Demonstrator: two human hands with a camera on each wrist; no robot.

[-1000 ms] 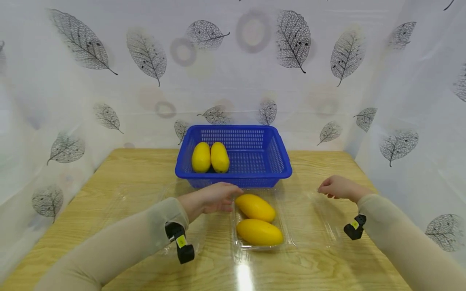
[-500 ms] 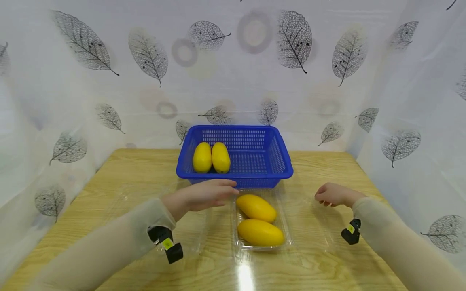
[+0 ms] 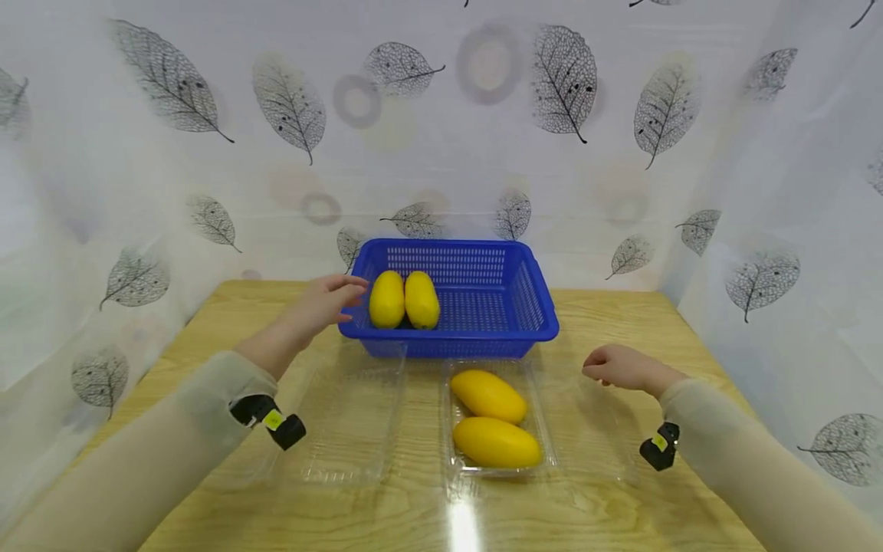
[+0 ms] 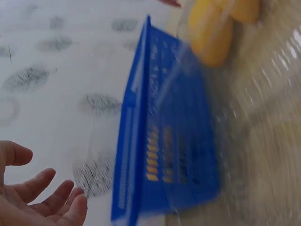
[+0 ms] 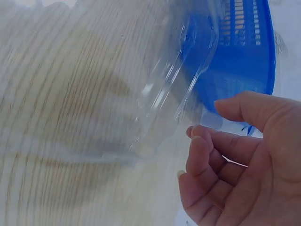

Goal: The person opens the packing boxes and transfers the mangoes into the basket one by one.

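My left hand [image 3: 324, 303] is at the left end of the blue basket [image 3: 458, 335], fingers loosely bent and apart, holding nothing. Inside that basket, two yellow mangoes [image 3: 403, 300] lie side by side at its left end. Two more mangoes [image 3: 497, 441] rest in a clear plastic clamshell box [image 3: 448, 460] in front of it. Its transparent lid [image 3: 600, 452] is spread out to the right. Beside the lid's far right corner is my right hand [image 3: 624, 368]. In the right wrist view the fingers of this hand [image 5: 244, 160] are loosely curled, the thumb apart from them.
A second clear plastic box [image 3: 345, 422] sits left of the filled one, partly behind my left sleeve [image 3: 165, 460]. The wooden table [image 3: 414, 514] is bordered by a pale leaf-patterned curtain [image 3: 448, 169] at the back and sides.
My left hand has moved away from the filled box, leftward and back to the basket's left end. My right hand has shifted slightly left and nearer. The mangoes have stayed in place.
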